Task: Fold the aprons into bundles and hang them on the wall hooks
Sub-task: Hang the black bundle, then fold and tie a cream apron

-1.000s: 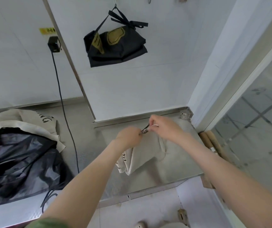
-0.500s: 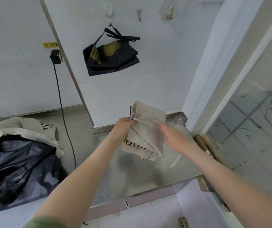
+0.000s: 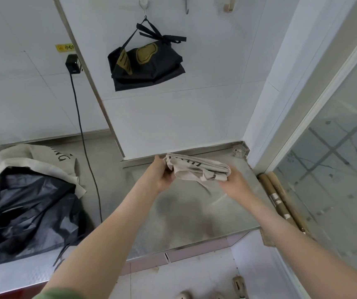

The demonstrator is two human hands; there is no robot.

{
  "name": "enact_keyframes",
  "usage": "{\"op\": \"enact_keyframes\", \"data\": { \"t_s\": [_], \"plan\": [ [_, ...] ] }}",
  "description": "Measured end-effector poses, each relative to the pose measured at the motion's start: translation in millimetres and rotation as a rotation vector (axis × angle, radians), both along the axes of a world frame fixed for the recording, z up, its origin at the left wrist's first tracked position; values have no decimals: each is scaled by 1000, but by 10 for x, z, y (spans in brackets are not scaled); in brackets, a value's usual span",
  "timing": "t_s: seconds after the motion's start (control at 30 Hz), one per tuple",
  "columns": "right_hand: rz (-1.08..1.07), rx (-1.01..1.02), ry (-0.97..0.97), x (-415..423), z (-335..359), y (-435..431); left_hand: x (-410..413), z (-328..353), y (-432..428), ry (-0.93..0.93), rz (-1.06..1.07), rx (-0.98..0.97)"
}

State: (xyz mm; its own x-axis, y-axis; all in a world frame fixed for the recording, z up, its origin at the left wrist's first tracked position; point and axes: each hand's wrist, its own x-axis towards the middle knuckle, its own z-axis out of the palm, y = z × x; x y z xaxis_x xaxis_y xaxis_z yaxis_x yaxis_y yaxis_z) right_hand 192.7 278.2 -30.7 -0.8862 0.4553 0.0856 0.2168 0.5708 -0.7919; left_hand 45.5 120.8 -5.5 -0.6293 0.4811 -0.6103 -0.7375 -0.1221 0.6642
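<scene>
A folded beige apron bundle point(image 3: 197, 168) with dark lettering is held flat above the steel counter point(image 3: 186, 214). My left hand point(image 3: 161, 174) grips its left end, fingers curled under the cloth. My right hand point(image 3: 234, 184) holds the right end from below. A thin strap dangles beneath the bundle. On the wall, a black apron bundle point(image 3: 146, 65) with gold print hangs by its tied straps from the left hook point(image 3: 144, 5). Two more hooks point(image 3: 186, 6) to its right carry nothing.
A loose beige apron point(image 3: 22, 160) and a crumpled black apron point(image 3: 26, 210) lie on the counter's left part. A black plug point(image 3: 73, 64) and its cable run down the wall. Cardboard tubes point(image 3: 281, 197) stand by the glass door at right.
The beige bundle was lifted off the counter and held upright, then turned flat and lowered between both hands. The camera view tilted up and back down slightly.
</scene>
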Motion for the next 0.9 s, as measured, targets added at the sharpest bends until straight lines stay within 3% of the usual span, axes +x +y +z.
{"op": "enact_keyframes", "data": {
  "t_s": [0.17, 0.43, 0.7, 0.8, 0.9],
  "plan": [
    [-154, -364, -35, -81, 21, -46, 43, -26, -73, -42, -92, -2],
    [-126, -742, -86, -67, -49, 28, 19, -12, -193, -46, -475, -268],
    [-59, -879, -174, 57, -88, 122, -38, -178, -418, 150, -786, -407],
    [-38, -901, -211, 77, -101, 132, -59, -287, -472, 172, -785, -320],
    [-35, -912, -236, 66, -94, 111, -58, -377, -533, 235, -769, -362]
  ]
}}
